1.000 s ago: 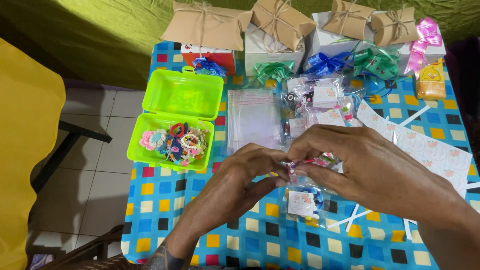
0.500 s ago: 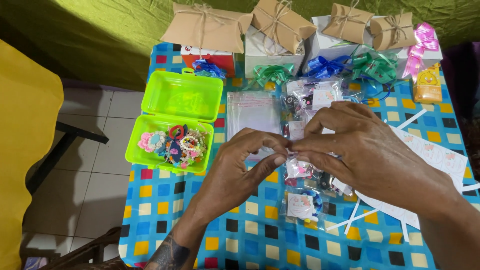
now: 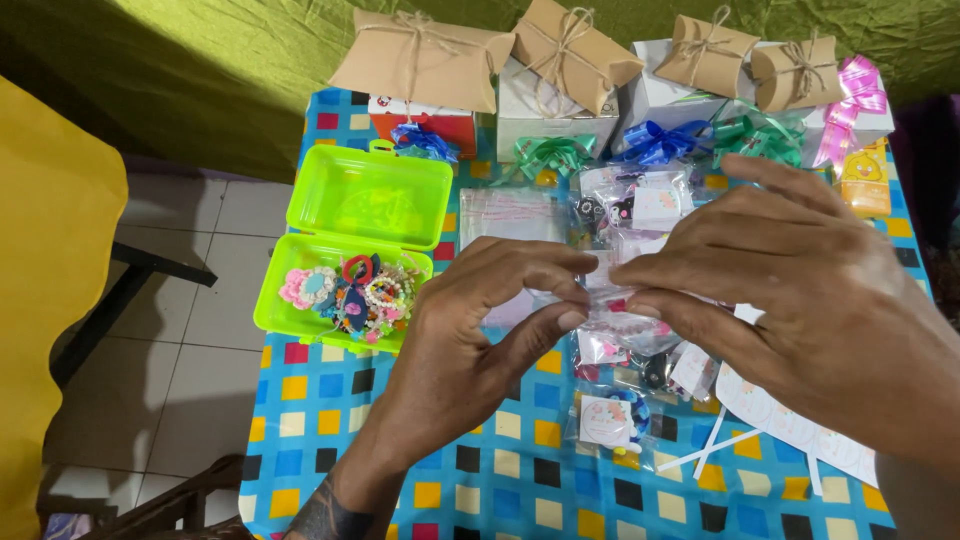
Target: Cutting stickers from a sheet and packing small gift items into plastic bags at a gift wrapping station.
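A head camera looks down at two bare hands meeting over a counter [image 3: 330,400] covered in a blue cloth with coloured squares. The left hand [image 3: 470,340] is partly curled, its thumb and forefinger pinched onto the left edge of a small clear plastic bag [image 3: 615,300]. The right hand [image 3: 790,280] comes in from the right, fingers stretched long and loosely spread, with thumb and forefinger closed on the same bag from the other side. The bag is held between the two hands, just above the counter's middle, and holds something small with pink in it; what exactly cannot be told.

Under and behind the hands lies a heap of filled clear bags [image 3: 630,210] with small white cards and dark trinkets. One more filled packet with a round white label [image 3: 605,420] lies nearer the camera. A stack of empty clear bags [image 3: 505,215] lies flat just left of the heap.

Further left, an open lime-green plastic box [image 3: 370,205] sits with its lid up; its lower half is full of colourful beaded bands and small ornaments [image 3: 350,295]. Strips of white backing paper [image 3: 800,430] lie under the right wrist. Along the far edge stand brown pillow boxes tied with twine [image 3: 425,60], white boxes, and shiny ribbon bows [image 3: 660,140] in green, blue and pink.
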